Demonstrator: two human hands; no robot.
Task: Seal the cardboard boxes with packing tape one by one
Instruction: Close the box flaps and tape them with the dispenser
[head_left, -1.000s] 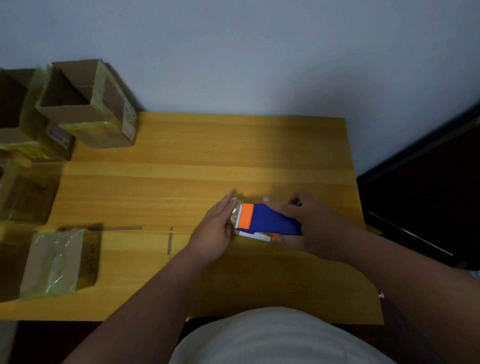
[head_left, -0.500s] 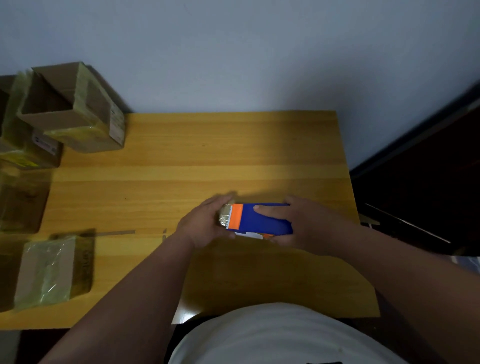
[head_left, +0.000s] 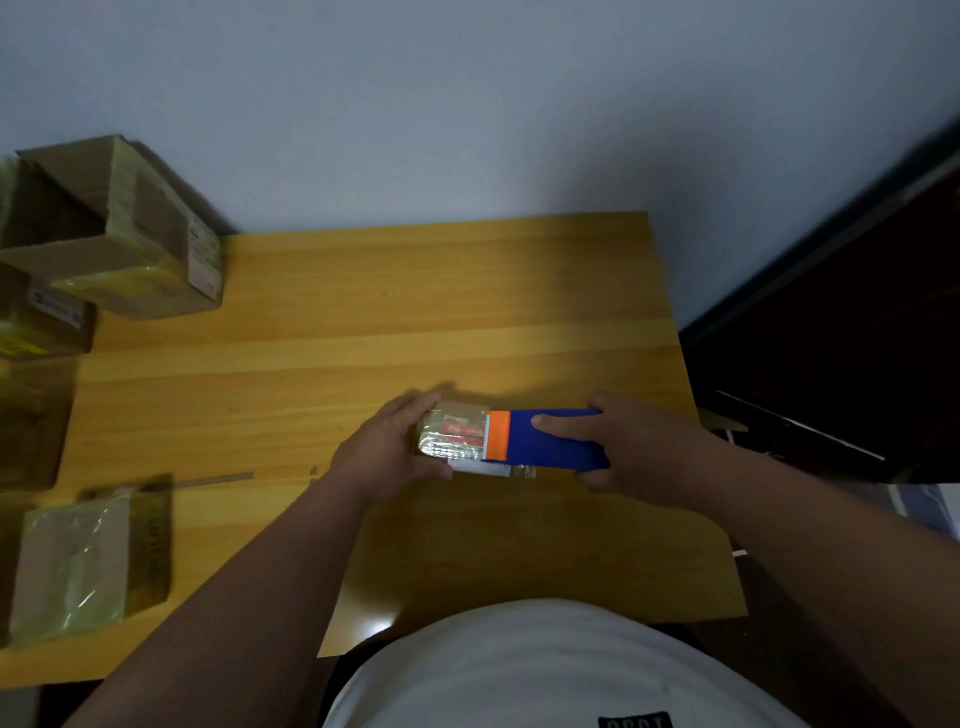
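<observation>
On the wooden table (head_left: 363, 322), a small cardboard box (head_left: 454, 434) wrapped in shiny clear tape is lying near the middle, between the person's two hands. The left hand (head_left: 387, 449) is cupping the box's left end: its fingers are lying along the far-left edge and the thumb is curling under the near-left corner, so the hand is gripping the box rather than just resting against it. The right hand (head_left: 631, 449) is wrapping around a blue tape dispenser (head_left: 550, 439), with the index finger stretching flat along its top, the thumb tucking under the near side and the remaining fingers curling around the far end. The dispenser's orange front edge (head_left: 498, 436), with its serrated cutter, is sitting on the top of the box, over its right part. The dispenser is lying roughly level, pointing left

Along the table's left edge other cardboard boxes are standing: an open box (head_left: 119, 234) at the far corner, touching a labelled box (head_left: 44, 312) just beside it, and a tape-covered box (head_left: 83, 561) nearer the person, well apart from the hands. The person's white shirt (head_left: 519, 670) is filling the bottom of the view
</observation>
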